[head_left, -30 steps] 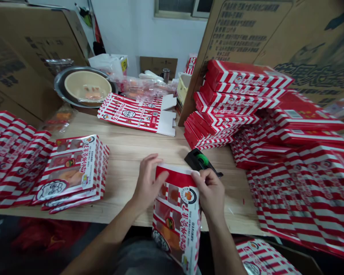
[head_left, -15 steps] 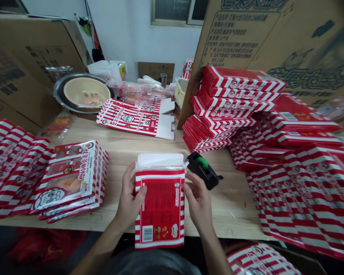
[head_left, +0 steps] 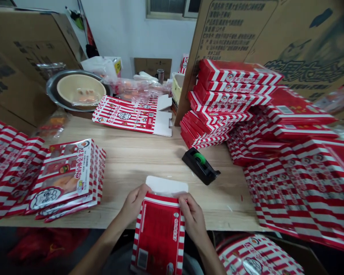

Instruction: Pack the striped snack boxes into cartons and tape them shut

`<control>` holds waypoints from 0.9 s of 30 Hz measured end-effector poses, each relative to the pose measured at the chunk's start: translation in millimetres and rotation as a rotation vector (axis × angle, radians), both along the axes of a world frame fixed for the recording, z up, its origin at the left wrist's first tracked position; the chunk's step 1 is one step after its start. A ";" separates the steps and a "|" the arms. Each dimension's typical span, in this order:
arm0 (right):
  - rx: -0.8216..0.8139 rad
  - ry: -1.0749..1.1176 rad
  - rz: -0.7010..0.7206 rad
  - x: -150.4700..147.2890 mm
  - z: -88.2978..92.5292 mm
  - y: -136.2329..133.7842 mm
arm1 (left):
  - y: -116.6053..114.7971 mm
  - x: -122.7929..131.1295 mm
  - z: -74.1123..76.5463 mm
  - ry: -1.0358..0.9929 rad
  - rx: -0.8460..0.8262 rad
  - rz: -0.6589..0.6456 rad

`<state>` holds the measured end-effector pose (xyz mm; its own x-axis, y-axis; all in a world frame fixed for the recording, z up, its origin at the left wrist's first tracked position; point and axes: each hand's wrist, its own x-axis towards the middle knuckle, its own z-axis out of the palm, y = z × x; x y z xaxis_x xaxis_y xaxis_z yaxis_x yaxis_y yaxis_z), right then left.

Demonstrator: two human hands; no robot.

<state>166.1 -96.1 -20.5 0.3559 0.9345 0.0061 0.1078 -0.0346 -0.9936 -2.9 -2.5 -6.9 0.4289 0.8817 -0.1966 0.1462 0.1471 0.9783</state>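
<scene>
A red-and-white striped cardboard box (head_left: 159, 233) is held between my two hands, partly over the table's front edge, its back panel facing up. The white flap at its far end stands open. My left hand (head_left: 136, 202) pinches the far left corner, and my right hand (head_left: 191, 214) grips the far right corner. Both sets of fingers are closed on the cardboard. Beyond my right hand a black tape dispenser (head_left: 200, 166) with a green core rests on the table (head_left: 126, 156). The inside of the box is hidden.
Finished-looking striped boxes (head_left: 68, 179) are stacked at left, with more piled boxes (head_left: 235, 95) at right. A flat unfolded carton (head_left: 129, 114) lies at the back beside a cream bowl (head_left: 81, 89) in a metal basin. Large brown cartons (head_left: 31, 49) stand on both sides.
The box has moved down toward my body, and both hands have shifted to its far corners, closing on them. The view has also shifted slightly.
</scene>
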 end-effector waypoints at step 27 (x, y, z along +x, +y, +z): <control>-0.249 0.021 0.210 20.9 61.7 28.3 | 4.3 12.3 25.5 -0.277 -0.275 -0.149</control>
<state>187.0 -67.8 41.2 0.1530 0.9593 -0.2374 0.1179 -0.2562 -0.9594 9.3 1.8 18.6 0.6177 0.7368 -0.2749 -0.0779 0.4052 0.9109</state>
